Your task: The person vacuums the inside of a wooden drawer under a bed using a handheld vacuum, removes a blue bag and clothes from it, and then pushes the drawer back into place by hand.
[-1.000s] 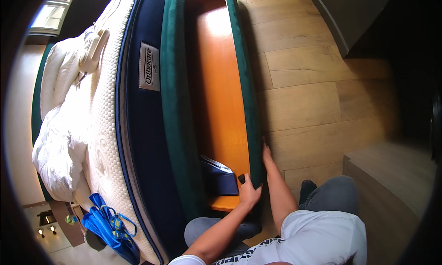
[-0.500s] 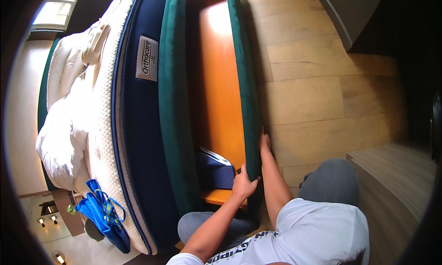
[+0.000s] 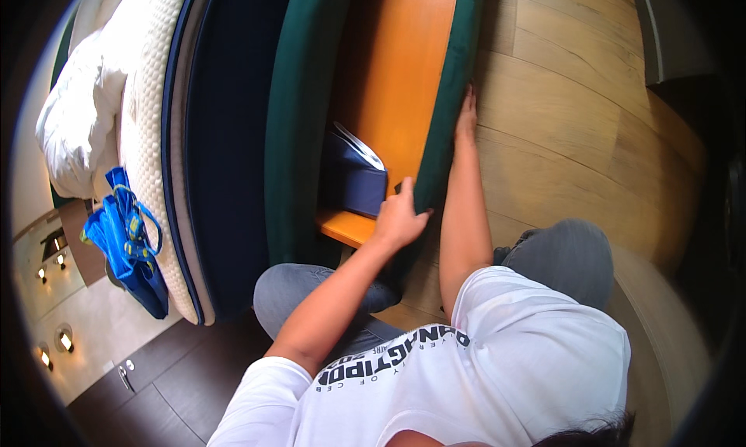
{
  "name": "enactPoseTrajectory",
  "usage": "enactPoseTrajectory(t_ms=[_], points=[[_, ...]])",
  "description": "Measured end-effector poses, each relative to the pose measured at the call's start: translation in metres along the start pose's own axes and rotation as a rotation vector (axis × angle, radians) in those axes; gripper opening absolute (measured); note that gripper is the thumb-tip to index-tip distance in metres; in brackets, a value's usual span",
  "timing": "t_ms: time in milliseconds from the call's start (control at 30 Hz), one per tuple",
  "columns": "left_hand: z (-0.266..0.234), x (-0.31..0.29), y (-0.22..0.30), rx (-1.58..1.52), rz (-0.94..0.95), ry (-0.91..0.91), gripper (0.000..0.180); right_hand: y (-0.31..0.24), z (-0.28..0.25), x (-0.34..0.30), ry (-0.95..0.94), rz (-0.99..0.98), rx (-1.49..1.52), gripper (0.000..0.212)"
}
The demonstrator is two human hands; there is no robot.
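Note:
A drawer with a green velvet front and an orange-brown wooden bottom stands pulled out of the green bed base. My left hand grips the drawer at the near end of its front, the thumb toward the outer face. Farther along, my right hand lies with stretched fingers against the outside of that front. Inside the drawer, close to my left hand, sits a dark blue box-like fabric item with a white-edged flap standing up. A small dark piece beside my left fingertips is too small to name.
On the left is a mattress with white bedding and a bright blue bag. Wood-look floor runs along the right, with dark furniture beyond. My knees flank the drawer's near end.
My view has shifted, so the drawer and hands sit higher in the picture. My right hand has slid farther along the drawer front, its fingers straighter. My left hand keeps its hold.

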State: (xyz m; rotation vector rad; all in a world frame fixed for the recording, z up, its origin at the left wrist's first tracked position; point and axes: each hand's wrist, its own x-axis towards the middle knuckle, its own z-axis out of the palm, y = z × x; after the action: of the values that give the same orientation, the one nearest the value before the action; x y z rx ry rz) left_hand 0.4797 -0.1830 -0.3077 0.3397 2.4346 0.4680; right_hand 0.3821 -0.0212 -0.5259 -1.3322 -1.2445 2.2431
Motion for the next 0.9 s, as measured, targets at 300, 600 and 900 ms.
enactPoseTrajectory(t_ms=[300,600,900], points=[[0.001,-0.005,-0.004,-0.007,-0.052,-0.04,0.055,-0.005,0.003,-0.002,-0.077,-0.015,0.041,0.083],[-0.004,-0.002,0.009,0.039,-0.107,-0.064,0.053,-0.011,0.001,-0.005,-0.105,0.027,-0.037,0.083],[-0.001,-0.001,0.015,0.035,0.009,-0.025,0.052,-0.032,-0.011,0.005,-0.096,0.018,-0.049,0.084]])
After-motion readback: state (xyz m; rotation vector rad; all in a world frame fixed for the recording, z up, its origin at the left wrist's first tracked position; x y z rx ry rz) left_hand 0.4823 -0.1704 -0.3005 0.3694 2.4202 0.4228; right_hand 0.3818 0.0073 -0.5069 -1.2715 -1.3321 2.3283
